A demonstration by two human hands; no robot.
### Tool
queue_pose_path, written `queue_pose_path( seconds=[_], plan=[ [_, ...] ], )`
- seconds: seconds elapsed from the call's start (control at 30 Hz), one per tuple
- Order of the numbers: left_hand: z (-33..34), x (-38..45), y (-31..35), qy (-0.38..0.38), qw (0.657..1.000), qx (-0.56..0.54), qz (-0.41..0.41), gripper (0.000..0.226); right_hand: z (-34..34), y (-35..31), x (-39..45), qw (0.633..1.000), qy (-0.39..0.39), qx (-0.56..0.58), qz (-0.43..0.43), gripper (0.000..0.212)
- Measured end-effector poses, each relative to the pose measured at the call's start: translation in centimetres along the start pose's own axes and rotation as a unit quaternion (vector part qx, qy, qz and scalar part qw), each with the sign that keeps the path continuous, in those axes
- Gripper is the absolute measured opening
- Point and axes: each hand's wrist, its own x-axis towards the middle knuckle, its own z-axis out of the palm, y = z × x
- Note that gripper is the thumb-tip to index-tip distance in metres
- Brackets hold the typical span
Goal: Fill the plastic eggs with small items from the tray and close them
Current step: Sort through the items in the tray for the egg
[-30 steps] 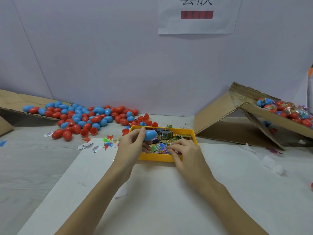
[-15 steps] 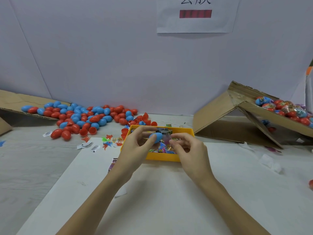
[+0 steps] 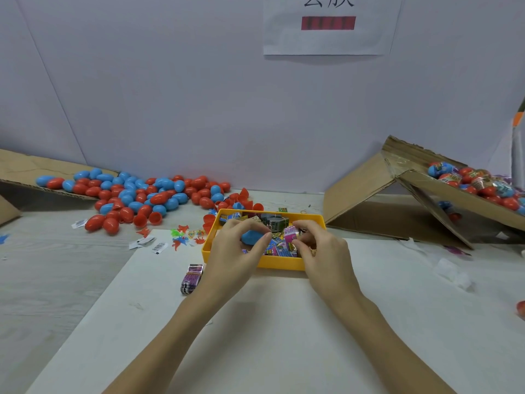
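Observation:
A yellow tray (image 3: 279, 265) of small wrapped packets sits on the white sheet at the centre. My left hand (image 3: 235, 251) hovers over the tray's left side and grips a blue plastic egg half (image 3: 251, 238). My right hand (image 3: 318, 248) is over the tray's right side, pinching a small pink wrapped packet (image 3: 290, 233) between thumb and fingers. The packet sits just right of the egg half, a small gap between them. A heap of red and blue eggs (image 3: 142, 194) lies at the back left.
A purple packet (image 3: 191, 278) lies on the sheet left of the tray. Small coloured plastic pieces (image 3: 184, 236) and paper labels (image 3: 147, 243) are scattered nearby. A tilted cardboard box (image 3: 426, 200) at the right holds wrapped eggs (image 3: 480, 184). Cardboard (image 3: 25, 172) lies at far left.
My right hand has lifted out of the tray holding a pink packet and brought it up beside the blue egg half. The left hand shifted slightly and lowered the egg half.

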Motion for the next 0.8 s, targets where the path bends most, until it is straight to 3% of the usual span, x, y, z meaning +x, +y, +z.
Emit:
queue_pose_path(
  seconds=[0.17,0.43,0.63,0.8],
  plan=[
    [0.0,0.0,-0.1,-0.001,1.000,0.006,0.007,0.010,-0.3,0.4,0.4,1.000,-0.002,-0.007,0.021,0.037],
    [0.0,0.0,-0.1,-0.015,1.000,0.001,-0.004,0.013,-0.6,0.4,0.5,0.999,0.022,-0.021,0.032,0.021],
    [-0.2,-0.2,-0.1,-0.027,0.999,-0.041,0.006,0.033,-1.1,0.1,0.5,0.999,0.042,-0.022,0.017,0.033],
    [0.0,-0.2,0.2,-0.010,0.993,-0.119,-0.017,0.028,-1.2,0.0,0.6,0.986,0.042,0.140,0.084,0.027]
  ],
)
